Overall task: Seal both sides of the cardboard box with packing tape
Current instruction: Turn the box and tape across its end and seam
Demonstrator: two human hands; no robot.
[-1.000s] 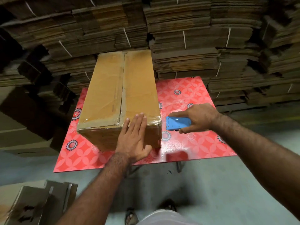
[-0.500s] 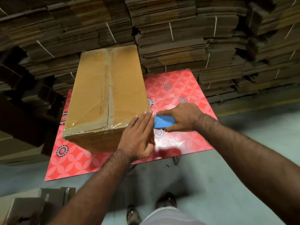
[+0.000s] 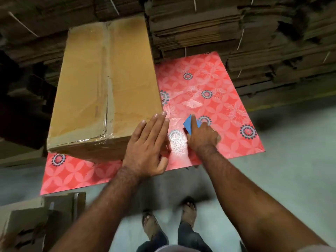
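Note:
A long brown cardboard box (image 3: 101, 84) lies on a red patterned table (image 3: 214, 99), with clear tape along its top seam and across its near end. My left hand (image 3: 147, 144) lies flat with straight fingers against the box's near right corner. Just right of the box, over the table, my right hand (image 3: 201, 137) grips a small blue tool (image 3: 189, 124). No tape roll is in sight.
Tall stacks of flattened, strapped cardboard (image 3: 227, 30) stand behind and to the right of the table. More folded cartons (image 3: 36, 220) lie on the floor at lower left. My feet (image 3: 169, 219) stand on grey concrete floor in front of the table.
My right hand has turned and drawn back from the box, tipping the blue tool upright. My left hand has slid to the box's right corner. The camera has tilted downward.

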